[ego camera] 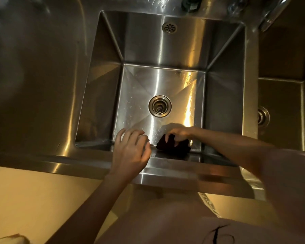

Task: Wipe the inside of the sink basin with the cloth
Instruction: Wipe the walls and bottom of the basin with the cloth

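Right hand point(179, 134) fingers gripping dark cloth point(173, 147) on sink basin point(139, 95) floor, left hand point(132, 148) loosely spread, empty, drain point(159, 106) beyond

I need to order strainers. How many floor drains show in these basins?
2: one drain mid-floor in the main basin; another drain in the right basin, partly cut off by the divider.

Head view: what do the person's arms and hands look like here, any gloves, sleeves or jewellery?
Both hands are bare: no gloves on the left hand or right hand. No rings, watch or bracelets show. The left forearm is uncovered; the right arm has a loose, pale pinkish sleeve on its upper part.
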